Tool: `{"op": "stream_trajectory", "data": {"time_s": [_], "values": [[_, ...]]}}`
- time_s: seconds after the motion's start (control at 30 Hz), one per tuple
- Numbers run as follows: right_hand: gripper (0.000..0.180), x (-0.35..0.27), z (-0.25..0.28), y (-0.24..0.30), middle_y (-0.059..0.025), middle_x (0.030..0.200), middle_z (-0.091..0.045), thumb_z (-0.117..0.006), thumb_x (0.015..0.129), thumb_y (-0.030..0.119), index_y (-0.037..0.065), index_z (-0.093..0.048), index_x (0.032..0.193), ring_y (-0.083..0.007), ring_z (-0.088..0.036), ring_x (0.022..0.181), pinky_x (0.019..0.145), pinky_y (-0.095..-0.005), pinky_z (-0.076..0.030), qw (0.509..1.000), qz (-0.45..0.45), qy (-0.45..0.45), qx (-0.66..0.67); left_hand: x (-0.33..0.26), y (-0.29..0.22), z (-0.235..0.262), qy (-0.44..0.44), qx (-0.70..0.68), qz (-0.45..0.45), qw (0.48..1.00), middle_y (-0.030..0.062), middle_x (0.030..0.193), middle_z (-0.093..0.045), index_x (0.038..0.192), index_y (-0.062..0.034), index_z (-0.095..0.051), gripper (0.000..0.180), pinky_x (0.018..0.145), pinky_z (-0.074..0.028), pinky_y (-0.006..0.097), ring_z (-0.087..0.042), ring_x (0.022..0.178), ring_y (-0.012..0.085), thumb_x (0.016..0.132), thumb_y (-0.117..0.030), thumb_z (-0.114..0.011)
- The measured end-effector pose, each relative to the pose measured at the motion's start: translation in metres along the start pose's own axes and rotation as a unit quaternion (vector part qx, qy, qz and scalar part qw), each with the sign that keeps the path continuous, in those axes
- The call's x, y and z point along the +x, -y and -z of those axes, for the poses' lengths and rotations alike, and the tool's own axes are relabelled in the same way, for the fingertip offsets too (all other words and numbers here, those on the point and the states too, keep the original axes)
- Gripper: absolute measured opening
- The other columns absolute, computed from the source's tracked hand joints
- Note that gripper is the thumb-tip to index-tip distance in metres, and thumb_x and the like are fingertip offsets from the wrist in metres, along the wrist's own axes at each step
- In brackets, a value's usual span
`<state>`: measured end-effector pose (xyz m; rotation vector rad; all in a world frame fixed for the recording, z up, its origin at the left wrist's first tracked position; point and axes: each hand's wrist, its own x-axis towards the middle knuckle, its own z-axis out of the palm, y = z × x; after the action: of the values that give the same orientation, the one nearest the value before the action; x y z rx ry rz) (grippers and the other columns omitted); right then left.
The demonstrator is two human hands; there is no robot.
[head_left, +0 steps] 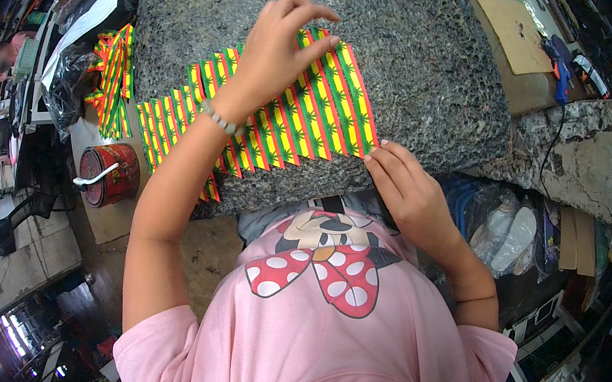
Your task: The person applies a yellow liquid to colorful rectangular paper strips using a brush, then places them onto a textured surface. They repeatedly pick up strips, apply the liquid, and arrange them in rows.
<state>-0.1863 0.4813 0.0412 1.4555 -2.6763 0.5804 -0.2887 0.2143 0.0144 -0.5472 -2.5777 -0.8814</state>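
Strips (291, 122), where are they exactly?

— Side by side on the grey slab (437, 78), in a slanted row in front of the person. Green, yellow and red with dark leaf shapes, pointy ends along the bottom.

— ok, and the hands?

— Left hand (280, 46) is over the upper ends, thumb and index finger spread with a clear gap. Can't tell if the thumb actually touches.

— Right one?

— Right hand (411, 195) has its fingertips close together at the lower end of the rightmost strip. Pinching or just pressing? Honestly can't tell.

— What else is around?

— Loose bundle (113, 89) in the same pattern left of the slab, red can (122, 178) below that with a bent white rod (97, 175), and a blue tool (560, 76) near some cardboard (513, 34) over on the right.
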Motion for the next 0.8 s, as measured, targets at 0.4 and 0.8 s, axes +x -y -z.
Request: {"op": "stream_trajectory", "data": {"time_s": [0.4,0.8], "values": [[0.037,0.001,0.002,-0.002,-0.0160,0.114,-0.061,-0.059,0.078,0.007,-0.006,-0.062,0.112,-0.0306,-0.059,0.114,0.090,-0.0354,-0.054,1.000,-0.011,-0.009,0.020,-0.039,-0.045,0.012,0.129,-0.010,-0.148,0.980,0.0026,0.097,-0.062,0.096,-0.0132,-0.073,0.020,0.081,-0.048,0.037,-0.058,0.095,0.0233,0.076,-0.015,-0.076],[0.034,-0.001,0.007,-0.010,-0.0161,0.114,-0.060,-0.057,0.081,0.007,-0.005,-0.061,0.113,-0.0335,-0.058,0.114,0.093,-0.0389,-0.052,0.995,-0.038,-0.005,0.097,-0.051,-0.055,0.014,0.100,0.083,-0.189,0.973,-0.0010,0.096,-0.064,0.095,-0.0150,-0.071,0.023,0.078,-0.045,0.035,-0.058,0.096,0.0190,0.076,-0.027,-0.078]]}}
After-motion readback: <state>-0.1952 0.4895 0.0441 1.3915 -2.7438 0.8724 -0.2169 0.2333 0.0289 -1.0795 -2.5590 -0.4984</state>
